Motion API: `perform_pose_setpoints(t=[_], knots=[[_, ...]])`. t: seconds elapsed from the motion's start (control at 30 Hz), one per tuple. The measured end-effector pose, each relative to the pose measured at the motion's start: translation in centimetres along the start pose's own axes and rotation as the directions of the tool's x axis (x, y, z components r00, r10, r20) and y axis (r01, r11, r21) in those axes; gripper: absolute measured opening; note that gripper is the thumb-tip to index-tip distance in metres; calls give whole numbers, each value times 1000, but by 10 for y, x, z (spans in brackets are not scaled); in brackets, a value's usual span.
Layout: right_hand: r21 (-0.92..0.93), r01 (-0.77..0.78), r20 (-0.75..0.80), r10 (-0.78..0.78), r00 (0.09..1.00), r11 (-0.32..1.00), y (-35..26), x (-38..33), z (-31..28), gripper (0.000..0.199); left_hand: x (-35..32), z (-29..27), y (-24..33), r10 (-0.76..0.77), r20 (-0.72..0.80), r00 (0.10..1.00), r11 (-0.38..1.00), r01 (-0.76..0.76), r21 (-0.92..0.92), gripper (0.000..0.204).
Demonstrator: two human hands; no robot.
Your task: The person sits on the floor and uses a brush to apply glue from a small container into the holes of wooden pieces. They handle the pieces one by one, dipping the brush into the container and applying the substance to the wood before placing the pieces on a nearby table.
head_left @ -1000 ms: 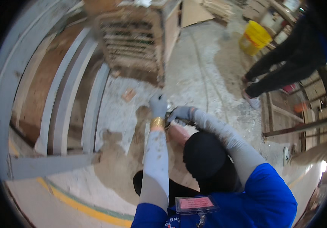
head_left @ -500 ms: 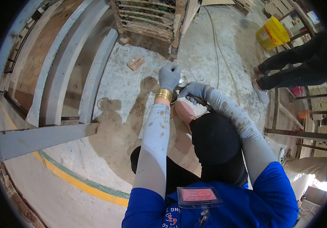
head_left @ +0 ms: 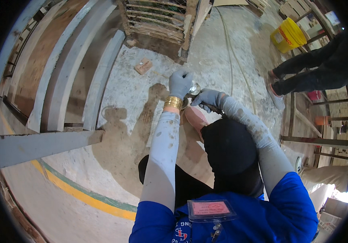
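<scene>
Both the grey-gloved left hand (head_left: pixel 180 83) and the grey-gloved right hand (head_left: pixel 207 98) are just above the centre of the frame, with a shiny round metal piece (head_left: pixel 194 88) between them. The right is clamped around a dark handle (head_left: pixel 215 109); the left is balled into a fist, and whether it grips the metal piece cannot be told. Gold bangles (head_left: pixel 173 102) sit just below the left hand, a reddish block (head_left: pixel 143 66) lies farther left, and a yellow bucket (head_left: pixel 288 35) stands at the upper right.

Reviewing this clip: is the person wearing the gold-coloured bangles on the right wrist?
No, the gold-coloured bangles circle the other wrist, just behind the gloved left hand.
</scene>
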State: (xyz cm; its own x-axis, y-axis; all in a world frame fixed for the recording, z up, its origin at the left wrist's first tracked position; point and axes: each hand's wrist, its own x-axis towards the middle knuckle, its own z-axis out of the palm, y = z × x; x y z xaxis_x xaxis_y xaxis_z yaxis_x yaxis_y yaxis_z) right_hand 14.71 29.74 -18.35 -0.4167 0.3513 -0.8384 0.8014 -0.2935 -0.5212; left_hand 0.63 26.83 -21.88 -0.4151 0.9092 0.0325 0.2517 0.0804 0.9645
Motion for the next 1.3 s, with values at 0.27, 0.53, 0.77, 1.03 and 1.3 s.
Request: perform_pose_setpoints(t=[0.27, 0.53, 0.77, 1.03, 1.3], knots=[[30, 24, 17, -24, 1000, 999, 4, 5, 0, 27, 0, -1, 0, 35, -45, 998, 998, -38, -53, 22], [12, 22, 2, -22, 1000, 1000, 8, 5, -2, 27, 0, -1, -2, -22, 7, 1000, 1000, 21, 16, 26], [19, 8, 67, -9, 998, 1000, 21, 12, -8, 28, -3, 4, -3, -6, 25, 1000, 999, 5, 42, 26], [-6, 84, 22, -84, 996, 996, 15, 3, -3, 31, -4, 2, -4, 3, -1, 1000, 1000, -3, -29, 26], [-65, 75, 33, -73, 997, 995, 4, 1, 3, 31, -8, -20, -14, 79, -89, 993, 995, -84, -60, 27]])
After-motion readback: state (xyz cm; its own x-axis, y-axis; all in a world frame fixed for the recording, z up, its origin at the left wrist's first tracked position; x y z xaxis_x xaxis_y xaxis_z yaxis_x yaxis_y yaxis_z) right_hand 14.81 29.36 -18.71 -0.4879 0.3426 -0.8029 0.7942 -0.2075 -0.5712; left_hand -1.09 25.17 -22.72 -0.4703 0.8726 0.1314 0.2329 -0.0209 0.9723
